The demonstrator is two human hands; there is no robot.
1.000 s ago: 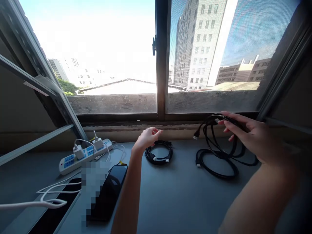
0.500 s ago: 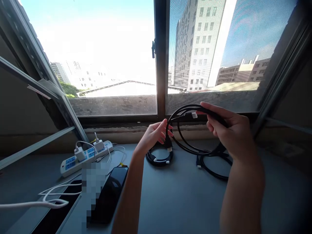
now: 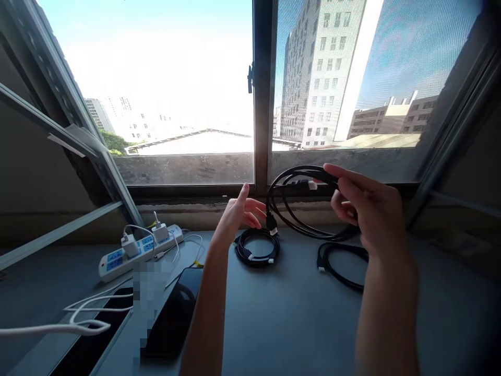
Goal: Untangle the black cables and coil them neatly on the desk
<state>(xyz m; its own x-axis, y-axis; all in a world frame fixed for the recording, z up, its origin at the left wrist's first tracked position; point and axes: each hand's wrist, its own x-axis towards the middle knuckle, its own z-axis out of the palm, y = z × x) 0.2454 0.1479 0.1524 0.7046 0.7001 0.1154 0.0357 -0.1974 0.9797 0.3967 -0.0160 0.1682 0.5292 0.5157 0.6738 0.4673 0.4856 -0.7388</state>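
A loosely coiled black cable (image 3: 287, 214) hangs in the air from my right hand (image 3: 368, 203), pinched between thumb and fingers. Its two connectors show, one near the fingers and one dangling at the coil's left side. My left hand (image 3: 242, 211) is just left of the coil with thumb raised and fingers apart, holding nothing. Below it a tightly wound black cable (image 3: 256, 263) lies on the table. Another black coil (image 3: 342, 281) lies on the table at the right, partly hidden by my right forearm.
On the grey table (image 3: 289, 324) at the left are a white power strip (image 3: 146, 245) with two plugged-in chargers, white cables (image 3: 97, 310) and a black phone (image 3: 176, 313). A window (image 3: 188, 104) and its sill stand behind; metal bars slant at both sides.
My left hand has let go of the held coil's left side and moved slightly left, its fingers spreading. My right hand still holds the coil, its fingers slightly shifted.
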